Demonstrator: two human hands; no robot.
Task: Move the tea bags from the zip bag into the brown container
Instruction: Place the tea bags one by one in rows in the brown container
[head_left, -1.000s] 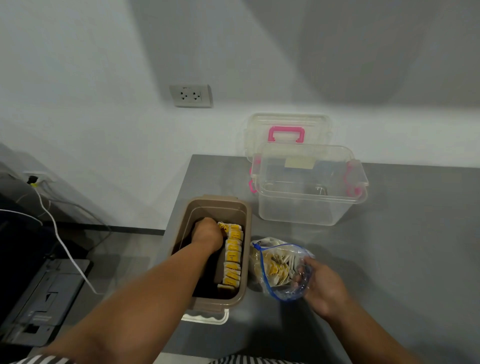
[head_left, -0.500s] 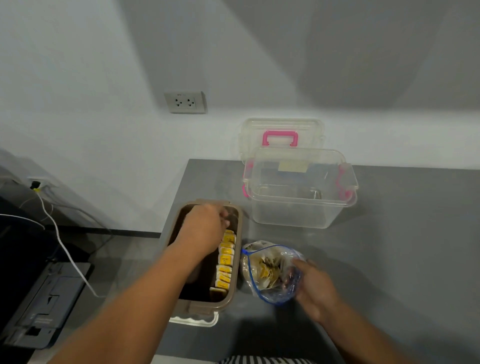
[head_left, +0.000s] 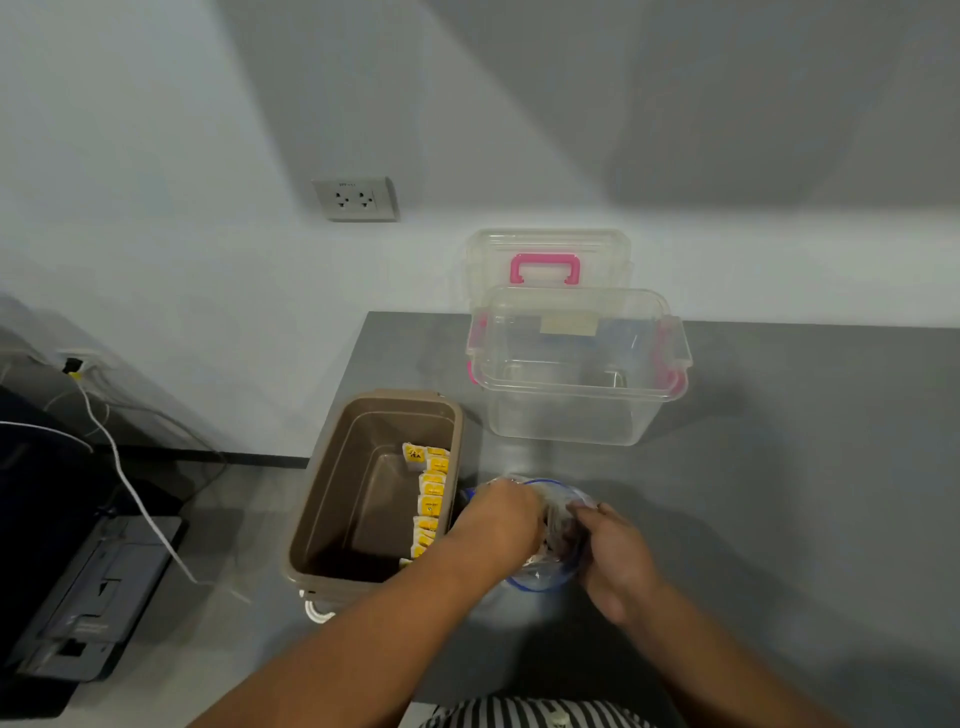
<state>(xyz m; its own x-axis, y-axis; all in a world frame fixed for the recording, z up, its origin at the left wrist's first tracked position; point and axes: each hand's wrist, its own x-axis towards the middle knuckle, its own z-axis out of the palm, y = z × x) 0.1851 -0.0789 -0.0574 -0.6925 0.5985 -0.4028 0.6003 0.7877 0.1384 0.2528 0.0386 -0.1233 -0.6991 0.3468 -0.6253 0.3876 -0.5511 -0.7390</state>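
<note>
While left hand (head_left: 501, 517) reaches into crinkly zip bag (head_left: 540, 577), right hand (head_left: 618, 558) gripping

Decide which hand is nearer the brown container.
Left. The left hand is at the mouth of the zip bag, beside the brown container; the right hand grips the bag's far side, farther off.

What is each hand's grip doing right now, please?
Left hand: reaches into the clear, blue-rimmed plastic zip bag; grip cannot be told.
Right hand: grip closed on that bag's side.
</note>
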